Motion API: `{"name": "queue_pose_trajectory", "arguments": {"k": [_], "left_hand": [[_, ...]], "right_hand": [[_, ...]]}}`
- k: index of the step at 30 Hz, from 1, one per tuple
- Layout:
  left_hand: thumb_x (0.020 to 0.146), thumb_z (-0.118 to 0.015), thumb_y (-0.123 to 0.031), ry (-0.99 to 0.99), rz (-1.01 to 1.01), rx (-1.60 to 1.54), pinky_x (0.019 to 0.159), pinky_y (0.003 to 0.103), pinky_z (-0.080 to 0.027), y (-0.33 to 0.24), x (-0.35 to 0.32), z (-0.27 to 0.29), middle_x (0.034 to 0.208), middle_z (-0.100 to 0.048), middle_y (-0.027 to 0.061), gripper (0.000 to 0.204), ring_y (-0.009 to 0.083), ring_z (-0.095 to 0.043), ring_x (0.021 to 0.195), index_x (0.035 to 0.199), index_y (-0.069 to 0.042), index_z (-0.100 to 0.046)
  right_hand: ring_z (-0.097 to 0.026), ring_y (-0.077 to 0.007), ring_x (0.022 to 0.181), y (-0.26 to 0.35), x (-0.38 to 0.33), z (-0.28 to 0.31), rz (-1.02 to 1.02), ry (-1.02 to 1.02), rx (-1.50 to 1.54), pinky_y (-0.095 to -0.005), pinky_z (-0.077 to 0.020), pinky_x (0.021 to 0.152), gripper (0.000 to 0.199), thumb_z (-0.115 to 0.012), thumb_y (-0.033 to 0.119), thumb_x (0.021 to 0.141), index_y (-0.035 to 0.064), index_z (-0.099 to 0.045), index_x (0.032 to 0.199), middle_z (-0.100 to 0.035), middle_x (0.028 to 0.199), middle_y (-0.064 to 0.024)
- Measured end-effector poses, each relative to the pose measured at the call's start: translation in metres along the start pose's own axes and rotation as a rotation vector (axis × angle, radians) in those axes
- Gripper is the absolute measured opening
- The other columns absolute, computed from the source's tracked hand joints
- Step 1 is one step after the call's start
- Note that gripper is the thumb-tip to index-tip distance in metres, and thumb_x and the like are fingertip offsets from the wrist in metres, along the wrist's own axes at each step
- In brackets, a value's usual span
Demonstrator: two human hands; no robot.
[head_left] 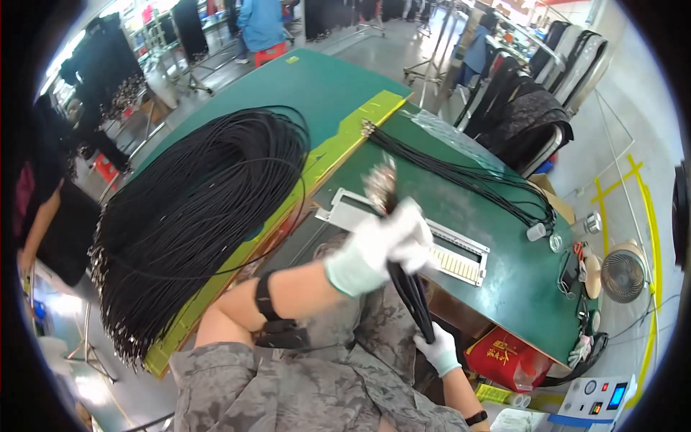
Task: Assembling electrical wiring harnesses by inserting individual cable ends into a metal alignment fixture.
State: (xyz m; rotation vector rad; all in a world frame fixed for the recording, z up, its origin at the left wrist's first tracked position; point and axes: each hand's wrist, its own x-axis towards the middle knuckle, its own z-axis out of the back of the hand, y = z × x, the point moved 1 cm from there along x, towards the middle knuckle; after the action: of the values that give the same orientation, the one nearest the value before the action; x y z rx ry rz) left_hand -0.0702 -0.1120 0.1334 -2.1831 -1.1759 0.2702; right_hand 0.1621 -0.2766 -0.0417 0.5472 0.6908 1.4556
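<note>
Cords, black and thin, fill both my gloved hands: I hold a bundle of cords [409,284] that runs from my left hand [381,245] down to my right hand [439,351]. My left hand is closed tight around the upper part of the bundle, just under the blurred cluster of metal ends [381,183] that sticks up above my fist. My right hand is wrapped around the lower part, fingers curled shut on the strands below the edge of the green table [504,281]. The bundle hangs in the air between me and the table, over the slotted metal fixture [461,252] that lies flat near the table's front edge.

As for how far along things stand, I judge it is early. To my left a very large heap of black cords [194,216] lies across the green and yellow surface, its metal tips hanging off the near edge, and it looks far bigger than anything already dealt with. On the table beyond the fixture, a thin spread of laid-out cords [461,173] stretches from the far left toward some small round parts [536,232] at the right. Compared with the heap, that spread is small, so most of the stock seems still to be handled. Whether the bunch in my hands is sorted or not, I cannot tell.
</note>
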Motion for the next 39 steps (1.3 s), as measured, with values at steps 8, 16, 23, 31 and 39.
{"name": "queue_pose_trajectory", "arguments": {"k": [8,16,23,31,39], "left_hand": [[0.099,-0.046,-0.041,-0.314,-0.284,-0.084,0.087,0.045,-0.045,-0.087,0.069,0.086,0.058,-0.042,-0.0003,0.04,0.0195,-0.047,0.059,0.08,-0.007,-0.057],[0.088,-0.06,-0.047,-0.511,-0.053,0.534,0.089,0.041,-0.045,-0.06,0.174,0.199,0.087,-0.06,0.013,0.05,0.0291,-0.057,0.082,0.098,0.001,-0.059],[0.076,-0.063,-0.057,-0.081,-0.331,2.155,0.11,0.054,-0.025,0.007,0.055,0.16,0.132,-0.051,0.0192,0.066,0.0364,-0.043,0.127,0.123,-0.011,-0.06],[0.074,-0.062,-0.055,-0.201,-0.326,2.055,0.114,0.052,-0.018,0.029,0.052,0.181,0.133,-0.049,0.0186,0.061,0.0337,-0.038,0.132,0.118,-0.013,-0.063],[0.074,-0.062,-0.054,-0.175,-0.337,2.03,0.114,0.052,-0.018,0.03,0.06,0.175,0.132,-0.05,0.0184,0.058,0.0337,-0.04,0.129,0.115,-0.013,-0.065]], "right_hand": [[-0.062,-0.0326,0.078,0.07,0.036,0.191,0.169,-0.434,-0.662,-0.0397,-0.0501,0.069,0.019,-0.061,-0.001,0.07,0.01,-0.063,0.086,-0.063,0.084,-0.0123],[-0.059,-0.0335,0.098,0.061,0.25,0.282,0.199,-0.409,-0.898,-0.0403,-0.0463,0.086,0.03,-0.064,0.006,0.073,0.0072,-0.06,0.102,-0.063,0.102,-0.0157],[-0.045,-0.0335,0.125,0.022,0.287,0.143,0.392,-0.134,-0.455,-0.0405,-0.034,0.105,0.053,-0.064,0.029,0.084,0.0053,-0.053,0.13,-0.05,0.135,-0.0171],[-0.046,-0.0386,0.123,0.01,0.236,0.057,0.499,-0.119,-0.614,-0.044,-0.0346,0.104,0.047,-0.055,0.027,0.092,-0.0007,-0.051,0.13,-0.049,0.134,-0.0229],[-0.046,-0.0391,0.122,0.018,0.233,0.066,0.435,-0.151,-0.556,-0.0444,-0.035,0.103,0.044,-0.05,0.031,0.095,-0.0036,-0.055,0.123,-0.05,0.132,-0.0242]]}}
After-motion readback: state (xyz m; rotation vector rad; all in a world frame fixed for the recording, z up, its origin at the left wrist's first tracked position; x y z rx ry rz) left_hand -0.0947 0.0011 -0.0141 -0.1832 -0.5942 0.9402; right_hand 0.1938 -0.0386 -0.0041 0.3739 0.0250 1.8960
